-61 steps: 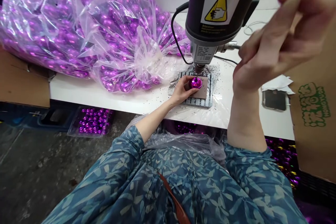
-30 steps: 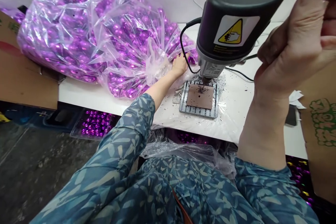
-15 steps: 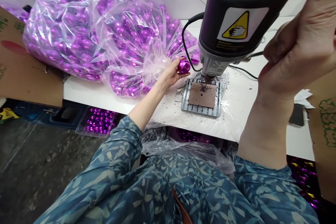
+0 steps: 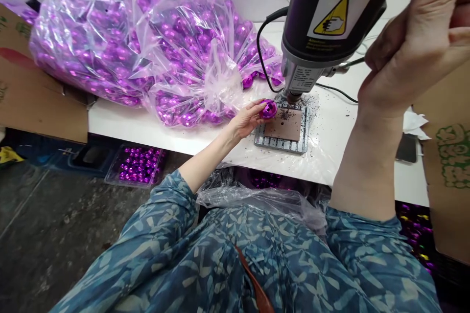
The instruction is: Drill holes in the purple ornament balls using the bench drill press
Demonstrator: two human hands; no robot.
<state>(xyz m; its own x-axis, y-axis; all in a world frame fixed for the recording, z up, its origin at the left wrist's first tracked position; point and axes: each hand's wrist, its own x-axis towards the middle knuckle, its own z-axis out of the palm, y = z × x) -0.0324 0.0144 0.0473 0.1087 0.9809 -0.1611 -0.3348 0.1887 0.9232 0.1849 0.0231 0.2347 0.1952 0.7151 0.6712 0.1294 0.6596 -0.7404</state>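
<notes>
Head view: left hand (image 4: 246, 121) pinches a purple ball (image 4: 269, 109). At the ball's two o'clock is the right hand (image 4: 414, 49), its grip unclear.

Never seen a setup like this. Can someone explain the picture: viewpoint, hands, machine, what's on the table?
No robot: a camera worn on a person's head looks forward and down over their blue leaf-patterned sleeves at two bare hands. The left hand holds a shiny purple faceted ball. The right hand is raised beside a black-and-grey drill-like machine with a yellow warning label; whether it grips anything is hidden. Under the machine, a square brown pad lies on a grooved grey metal plate, with dark specks around. Also on the white table: a big clear plastic bag full of similar purple balls, and a dark phone.
</notes>
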